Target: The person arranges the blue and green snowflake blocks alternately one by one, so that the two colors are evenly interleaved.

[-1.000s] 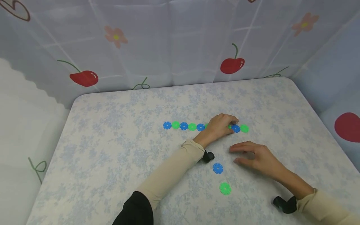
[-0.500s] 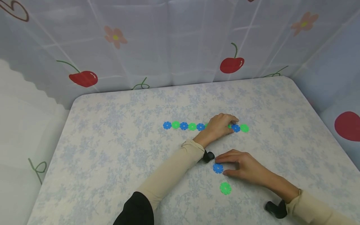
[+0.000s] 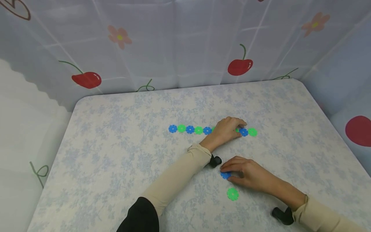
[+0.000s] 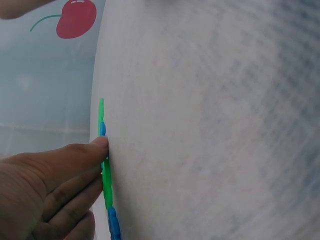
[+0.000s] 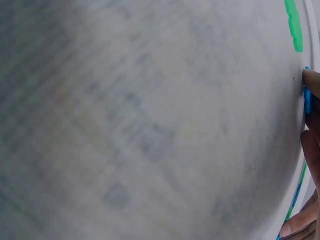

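Observation:
A straight row of linked blue and green notched plastic discs lies across the table. My left hand rests over its right part, thumb on the near edge and fingers on the far edge, hiding several discs. In the left wrist view the thumb meets the row edge-on. Nearer to me, my right hand pinches a loose blue disc between thumb and fingers, covering its upper part. A loose green disc lies flat just below that hand. The right wrist view shows the fingertips at the blue disc.
The table has a pale blue floral cover. Behind it hangs a curtain with cherries and flowers. Black wrist cameras sit under the left wrist and the right wrist, close over the table.
My right hand has moved left and toward me, from above the table to the loose blue disc, and its fingers have closed on it. The left hand has stayed at the row.

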Demonstrator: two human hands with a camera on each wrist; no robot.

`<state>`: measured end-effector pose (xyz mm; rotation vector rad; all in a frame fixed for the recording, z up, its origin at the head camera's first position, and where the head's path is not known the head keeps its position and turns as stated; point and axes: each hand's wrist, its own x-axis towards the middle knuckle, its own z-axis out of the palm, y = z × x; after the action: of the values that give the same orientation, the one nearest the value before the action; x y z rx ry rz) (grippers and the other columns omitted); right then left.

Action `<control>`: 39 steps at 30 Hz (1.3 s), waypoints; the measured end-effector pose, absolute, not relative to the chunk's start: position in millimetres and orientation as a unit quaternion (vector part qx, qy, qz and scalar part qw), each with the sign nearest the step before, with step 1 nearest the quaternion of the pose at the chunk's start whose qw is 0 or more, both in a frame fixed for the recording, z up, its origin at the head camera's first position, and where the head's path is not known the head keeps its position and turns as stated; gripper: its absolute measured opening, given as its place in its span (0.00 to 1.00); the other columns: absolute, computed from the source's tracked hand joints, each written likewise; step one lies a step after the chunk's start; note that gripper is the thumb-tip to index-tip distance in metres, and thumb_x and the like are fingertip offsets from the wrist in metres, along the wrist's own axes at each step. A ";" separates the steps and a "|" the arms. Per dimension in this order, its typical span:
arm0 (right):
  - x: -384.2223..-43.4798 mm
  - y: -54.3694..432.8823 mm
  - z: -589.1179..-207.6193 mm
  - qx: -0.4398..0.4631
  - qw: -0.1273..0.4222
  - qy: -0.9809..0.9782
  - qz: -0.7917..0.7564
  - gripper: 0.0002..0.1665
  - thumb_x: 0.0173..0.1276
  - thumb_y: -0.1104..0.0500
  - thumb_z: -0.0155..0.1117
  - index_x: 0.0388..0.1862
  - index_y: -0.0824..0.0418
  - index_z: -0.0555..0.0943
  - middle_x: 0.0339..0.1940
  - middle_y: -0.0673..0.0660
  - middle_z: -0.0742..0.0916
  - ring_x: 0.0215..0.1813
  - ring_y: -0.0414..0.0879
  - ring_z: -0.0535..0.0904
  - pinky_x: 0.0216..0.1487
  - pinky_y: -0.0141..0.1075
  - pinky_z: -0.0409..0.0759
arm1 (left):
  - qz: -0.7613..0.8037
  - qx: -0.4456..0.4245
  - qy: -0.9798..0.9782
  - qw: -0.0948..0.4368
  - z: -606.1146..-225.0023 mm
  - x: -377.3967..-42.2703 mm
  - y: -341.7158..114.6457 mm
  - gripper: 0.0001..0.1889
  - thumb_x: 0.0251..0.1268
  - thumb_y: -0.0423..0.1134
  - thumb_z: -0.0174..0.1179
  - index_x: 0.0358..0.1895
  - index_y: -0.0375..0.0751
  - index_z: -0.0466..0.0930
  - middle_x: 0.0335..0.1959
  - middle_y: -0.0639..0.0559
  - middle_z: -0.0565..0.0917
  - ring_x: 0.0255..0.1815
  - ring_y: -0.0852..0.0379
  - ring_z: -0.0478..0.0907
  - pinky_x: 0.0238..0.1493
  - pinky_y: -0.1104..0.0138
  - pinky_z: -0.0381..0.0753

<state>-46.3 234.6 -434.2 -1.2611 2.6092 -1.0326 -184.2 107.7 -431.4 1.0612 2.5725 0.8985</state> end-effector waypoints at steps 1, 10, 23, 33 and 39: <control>-45.9 235.0 -433.9 -0.411 0.030 0.850 -0.328 0.21 0.57 0.65 0.76 0.50 0.56 0.86 0.51 0.48 0.85 0.54 0.43 0.80 0.52 0.35 0.80 | 0.306 0.361 0.874 0.108 -431.6 -184.2 107.9 0.22 0.63 0.38 0.68 0.61 0.46 0.81 0.54 0.57 0.84 0.52 0.64 0.80 0.49 0.77 0.76; -43.0 235.9 -431.3 -0.417 -0.004 0.860 -0.294 0.20 0.54 0.63 0.78 0.47 0.55 0.85 0.49 0.47 0.84 0.51 0.41 0.79 0.48 0.33 0.81 | 0.300 0.362 0.877 0.104 -431.2 -183.4 109.8 0.22 0.63 0.39 0.69 0.61 0.46 0.81 0.53 0.57 0.84 0.52 0.64 0.80 0.50 0.77 0.75; -37.9 241.2 -427.6 -0.413 -0.010 0.868 -0.276 0.23 0.53 0.64 0.78 0.50 0.56 0.85 0.52 0.48 0.83 0.52 0.42 0.79 0.49 0.33 0.81 | 0.293 0.356 0.881 0.103 -428.5 -182.6 111.5 0.23 0.62 0.39 0.69 0.61 0.47 0.81 0.53 0.57 0.85 0.52 0.64 0.80 0.51 0.76 0.76; -33.3 248.3 -429.4 -0.388 -0.025 0.867 -0.311 0.23 0.51 0.67 0.78 0.48 0.55 0.86 0.49 0.45 0.85 0.51 0.40 0.78 0.55 0.19 0.69 | 0.283 0.361 0.883 0.101 -427.4 -183.3 113.9 0.24 0.60 0.41 0.71 0.61 0.47 0.81 0.53 0.57 0.85 0.52 0.64 0.80 0.50 0.77 0.76; -29.6 253.3 -432.3 -0.370 -0.021 0.873 -0.318 0.24 0.52 0.66 0.78 0.49 0.54 0.86 0.50 0.45 0.84 0.52 0.39 0.78 0.55 0.19 0.70 | 0.288 0.364 0.879 0.109 -428.8 -183.1 116.1 0.25 0.61 0.43 0.70 0.63 0.47 0.79 0.56 0.57 0.83 0.54 0.65 0.79 0.50 0.77 0.75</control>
<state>-29.6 253.3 -432.3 -1.1791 2.7789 -1.0115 -183.1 116.1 -428.8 1.0689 2.5850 0.8477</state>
